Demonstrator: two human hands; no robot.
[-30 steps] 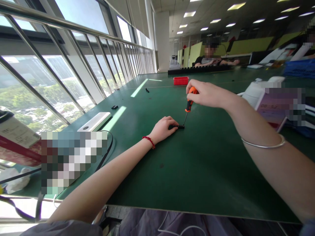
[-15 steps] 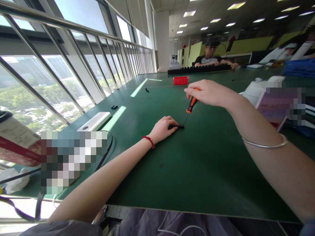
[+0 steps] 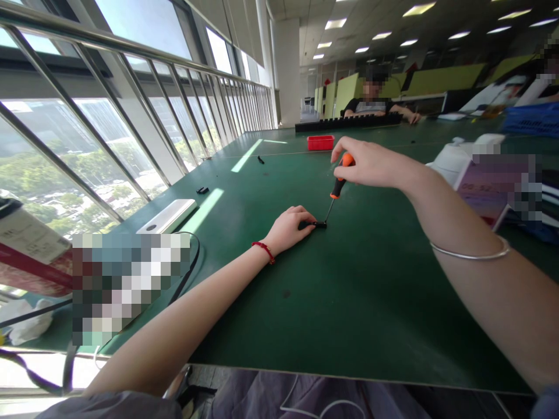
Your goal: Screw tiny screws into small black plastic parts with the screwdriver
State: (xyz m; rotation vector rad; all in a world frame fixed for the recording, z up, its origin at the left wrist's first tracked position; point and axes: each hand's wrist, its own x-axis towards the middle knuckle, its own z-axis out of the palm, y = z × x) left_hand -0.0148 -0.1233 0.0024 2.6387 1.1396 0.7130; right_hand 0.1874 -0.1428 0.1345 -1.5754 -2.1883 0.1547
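My left hand [image 3: 291,228], with a red string bracelet at the wrist, pinches a small black part [image 3: 321,224] against the green table [image 3: 349,302]. An orange and black screwdriver [image 3: 338,187] leans slightly to the right, its tip at the right end of that part. My right hand [image 3: 364,164] is around the top of the screwdriver's handle, thumb and fingers bent at the orange end. A silver bangle circles my right forearm.
A red tray [image 3: 320,143] stands beyond my hands. Small black pieces [image 3: 202,190] and a white box [image 3: 168,216] lie to the left. A long black rack [image 3: 349,123] is at the far edge, with a person behind it. On the right stands a display [image 3: 484,189].
The fingers of my right hand have loosened and shifted on the screwdriver's handle, showing more of its orange end. My left hand and the black part have stayed in place.
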